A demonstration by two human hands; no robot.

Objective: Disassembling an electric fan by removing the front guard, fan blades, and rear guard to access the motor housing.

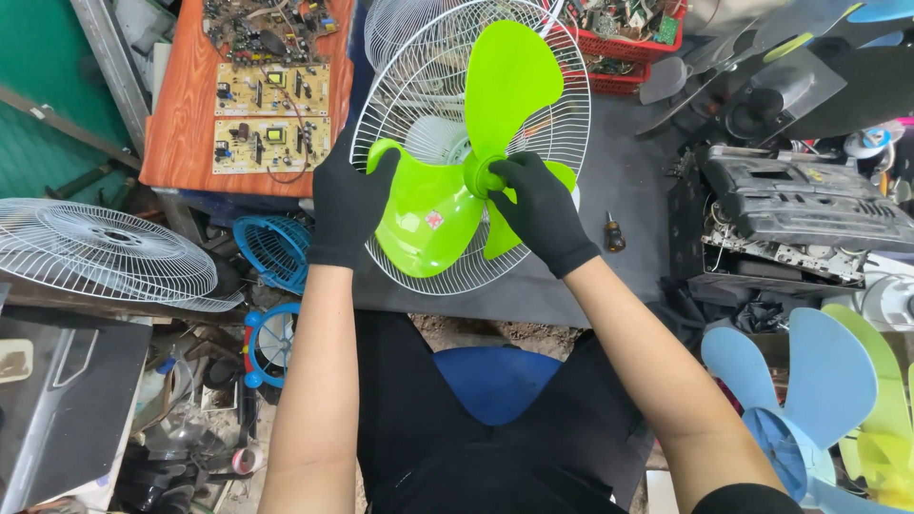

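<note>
Two gloved hands on the green fan blade (447, 195) over the white wire guard (400, 86) on the table (619, 181): left hand (347, 205) steadying a blade edge; right hand (543, 209), fingers clenched at the hub; best kept level and centred, turned gently.

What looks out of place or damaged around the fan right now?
Nothing on the green blade or white grille looks broken. Odd bits: a small screwdriver lies loose on the grey bench, and the black casing at right sits open with its insides exposed.
</note>
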